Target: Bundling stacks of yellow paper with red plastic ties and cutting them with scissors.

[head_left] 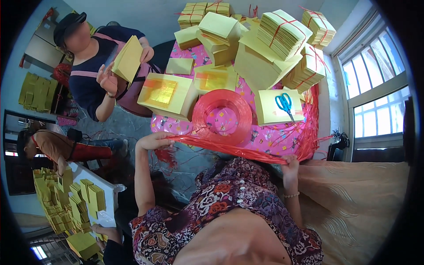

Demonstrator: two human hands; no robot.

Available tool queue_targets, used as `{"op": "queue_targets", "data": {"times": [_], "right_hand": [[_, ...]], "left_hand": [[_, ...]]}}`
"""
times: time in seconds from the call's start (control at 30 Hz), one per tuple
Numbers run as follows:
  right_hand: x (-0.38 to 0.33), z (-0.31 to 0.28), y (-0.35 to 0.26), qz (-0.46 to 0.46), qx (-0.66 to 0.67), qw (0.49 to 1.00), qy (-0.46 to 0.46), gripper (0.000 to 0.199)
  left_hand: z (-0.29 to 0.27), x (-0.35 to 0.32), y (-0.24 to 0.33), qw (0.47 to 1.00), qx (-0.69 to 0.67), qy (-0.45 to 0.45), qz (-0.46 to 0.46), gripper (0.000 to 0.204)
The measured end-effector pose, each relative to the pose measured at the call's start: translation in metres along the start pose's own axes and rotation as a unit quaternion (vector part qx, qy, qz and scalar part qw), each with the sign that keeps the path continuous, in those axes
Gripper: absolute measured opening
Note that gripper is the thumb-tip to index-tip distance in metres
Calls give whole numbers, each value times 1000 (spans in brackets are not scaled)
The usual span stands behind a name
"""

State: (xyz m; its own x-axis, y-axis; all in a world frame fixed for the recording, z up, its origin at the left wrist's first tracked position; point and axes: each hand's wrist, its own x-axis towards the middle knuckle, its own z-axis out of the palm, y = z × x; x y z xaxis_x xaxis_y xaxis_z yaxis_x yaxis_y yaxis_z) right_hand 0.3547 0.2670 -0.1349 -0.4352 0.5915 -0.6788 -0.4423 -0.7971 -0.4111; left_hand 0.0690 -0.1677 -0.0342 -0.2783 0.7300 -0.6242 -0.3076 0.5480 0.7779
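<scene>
A bundle of red plastic strands (229, 148) stretches across my front at the near edge of the table. My left hand (155, 140) pinches its left end, and a loose red tuft (165, 157) hangs below. My right hand (290, 166) is closed around the bundle's other end, beside more strands (311, 132) draped over the table's right edge. Just beyond the bundle lies a big ring-shaped roll of red plastic twine (202, 115). To its right, scissors with blue handles (283, 102) rest on a pale yellow paper stack (267, 110).
A pink patterned cloth (269, 140) covers the table. Yellow paper stacks (168, 95) surround the roll, and red-tied bundles (285, 35) are piled behind. Across at left, a person (104, 57) holds folded yellow paper (129, 59). Another person (53, 145) works at a white table (108, 194).
</scene>
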Motion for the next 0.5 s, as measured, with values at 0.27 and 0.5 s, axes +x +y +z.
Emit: {"op": "queue_targets", "data": {"times": [0.27,0.5], "right_hand": [[90,-154,30,145,-40,980,127,22],[84,-157,25,142,-215,966,23,21]], "left_hand": [[24,19,17,998,38,-35,-41,20],[39,50,41,966,249,-10,68,29]]}}
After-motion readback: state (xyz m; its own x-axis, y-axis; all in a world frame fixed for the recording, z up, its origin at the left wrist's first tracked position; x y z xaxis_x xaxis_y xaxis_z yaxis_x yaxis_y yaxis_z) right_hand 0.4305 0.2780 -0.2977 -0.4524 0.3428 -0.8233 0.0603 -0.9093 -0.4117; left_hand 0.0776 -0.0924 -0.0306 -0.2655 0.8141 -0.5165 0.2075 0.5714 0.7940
